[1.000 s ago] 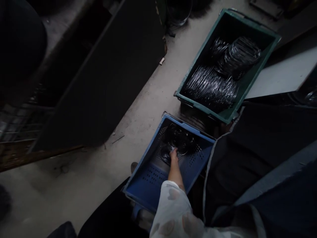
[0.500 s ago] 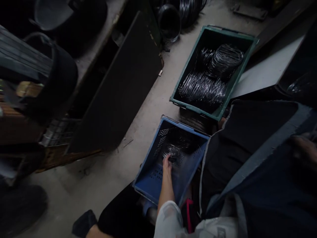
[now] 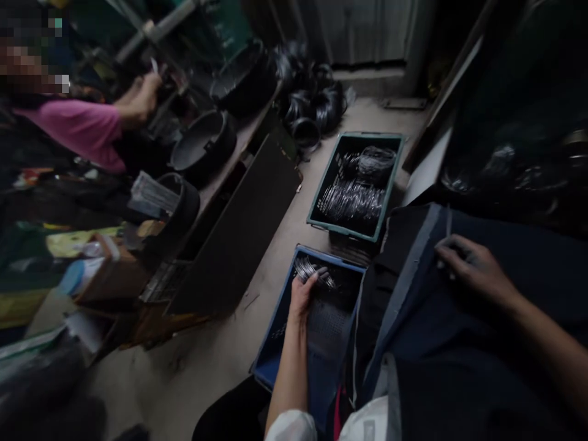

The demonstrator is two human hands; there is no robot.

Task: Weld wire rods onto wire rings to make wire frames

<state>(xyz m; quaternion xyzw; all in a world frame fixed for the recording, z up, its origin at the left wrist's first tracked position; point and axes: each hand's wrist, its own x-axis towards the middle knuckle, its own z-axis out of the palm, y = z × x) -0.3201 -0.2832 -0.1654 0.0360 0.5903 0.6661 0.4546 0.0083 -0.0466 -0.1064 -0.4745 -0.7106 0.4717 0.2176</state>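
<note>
The left hand (image 3: 302, 295) hides the middle of a wire bundle (image 3: 304, 267), its strands too blurred to count. The left forearm (image 3: 294, 361) and dark cloth (image 3: 427, 324) cover parts of the blue crate (image 3: 272, 360). Whether the right hand (image 3: 471, 264) pinches anything is unclear. A co-worker (image 3: 82, 128), blurred, is cut off by the left edge.

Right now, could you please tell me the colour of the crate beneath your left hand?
The perforated crate is blue, showing best in the head view.
</note>
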